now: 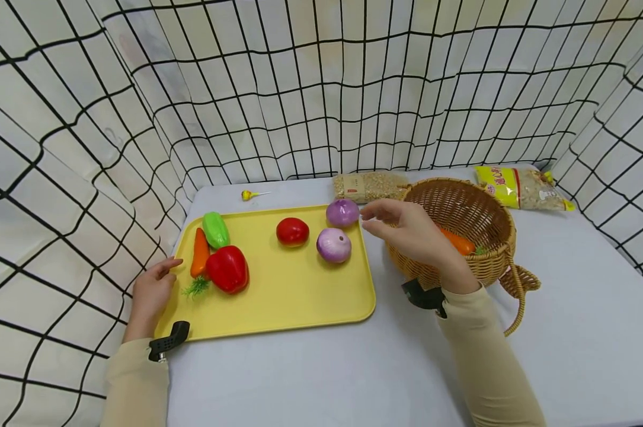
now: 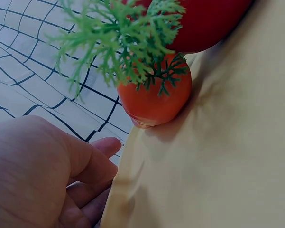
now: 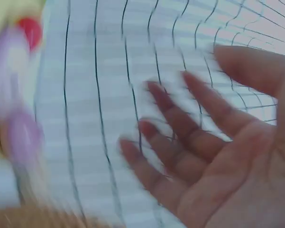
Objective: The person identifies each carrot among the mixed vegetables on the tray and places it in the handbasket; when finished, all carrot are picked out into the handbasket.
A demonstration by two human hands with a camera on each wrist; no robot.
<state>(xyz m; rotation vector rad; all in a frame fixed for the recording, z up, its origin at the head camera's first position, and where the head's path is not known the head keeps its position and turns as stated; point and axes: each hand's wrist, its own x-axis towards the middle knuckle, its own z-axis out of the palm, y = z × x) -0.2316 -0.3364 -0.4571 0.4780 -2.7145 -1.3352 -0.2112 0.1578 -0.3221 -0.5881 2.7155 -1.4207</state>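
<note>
My left hand (image 1: 153, 290) rests at the left rim of the yellow tray (image 1: 294, 311). In the left wrist view its thumb meets the rim, and some fingertips are hidden behind the edge. Nearest to it on the tray are a carrot (image 1: 200, 254) with a green top, a red bell pepper (image 1: 230, 270) and a light green vegetable (image 1: 216, 230). My right hand (image 1: 414, 228) hovers between the tray and the wicker basket (image 1: 505, 261), fingers spread and holding nothing. Just left of its fingertips lie a purple onion (image 1: 342, 212) and a paler onion (image 1: 334, 245). A tomato (image 1: 292, 232) sits farther left.
Inside the basket lies another carrot (image 1: 458, 242). Behind it are a bag of grains (image 1: 371, 186) and a yellow-labelled bag (image 1: 524, 188). A small yellow lollipop-like item (image 1: 248, 195) lies behind the tray. Black-gridded white cloth (image 1: 321, 89) walls the table (image 1: 300, 379).
</note>
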